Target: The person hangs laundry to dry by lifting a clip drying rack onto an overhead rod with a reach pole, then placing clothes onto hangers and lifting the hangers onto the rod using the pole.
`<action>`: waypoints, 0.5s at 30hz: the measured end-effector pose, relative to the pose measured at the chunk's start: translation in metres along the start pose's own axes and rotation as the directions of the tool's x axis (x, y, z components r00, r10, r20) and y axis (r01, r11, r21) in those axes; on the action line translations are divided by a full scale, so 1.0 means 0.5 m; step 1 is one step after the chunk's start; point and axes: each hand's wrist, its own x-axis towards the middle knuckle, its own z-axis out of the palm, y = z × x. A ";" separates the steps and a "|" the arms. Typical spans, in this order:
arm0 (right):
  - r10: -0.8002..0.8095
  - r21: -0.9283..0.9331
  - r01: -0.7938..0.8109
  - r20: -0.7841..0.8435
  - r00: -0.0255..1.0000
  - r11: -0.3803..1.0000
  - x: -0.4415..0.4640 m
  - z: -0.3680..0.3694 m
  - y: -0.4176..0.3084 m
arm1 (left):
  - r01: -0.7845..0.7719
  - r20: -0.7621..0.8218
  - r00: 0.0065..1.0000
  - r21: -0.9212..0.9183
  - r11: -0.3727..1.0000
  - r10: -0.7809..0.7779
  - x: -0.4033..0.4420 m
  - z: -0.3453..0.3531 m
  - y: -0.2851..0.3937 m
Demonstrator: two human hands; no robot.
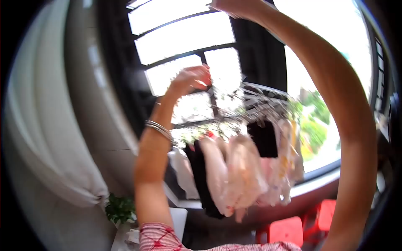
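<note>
My left hand [193, 78] is raised in front of the bright window, its fingers curled closed. Blur hides what is in them, if anything. Silver bangles [159, 129] circle that wrist. My right hand [236, 7] reaches higher, at the top edge of the view, with its fingers mostly cut off. Below and right of my left hand hangs a pale clip drying rack [268, 94]. From it hang a pale pink garment [243, 175], a long black garment [202, 180] and a black cloth [263, 139], among several other light pieces.
A dark-framed window [184, 29] fills the background. White curtain fabric [54, 125] hangs at the left. Below it are a green plant [120, 208] and a white tabletop [178, 221]. Red stools [287, 231] stand at the lower right.
</note>
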 end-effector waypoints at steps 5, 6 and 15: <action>0.248 0.613 -0.190 -0.010 0.969 0.767 -0.098 -0.006 0.034 | 0.258 -0.411 0.911 0.507 0.822 -0.032 -0.089 0.084 0.085; 0.278 0.652 -0.241 0.048 0.959 0.719 -0.127 -0.006 0.035 | 0.262 -0.438 0.899 0.510 0.820 -0.014 -0.108 0.075 0.083; 0.426 0.423 -0.556 0.367 0.827 0.715 -0.523 0.051 0.182 | 0.185 -0.574 0.803 0.495 0.849 0.160 -0.234 0.167 0.089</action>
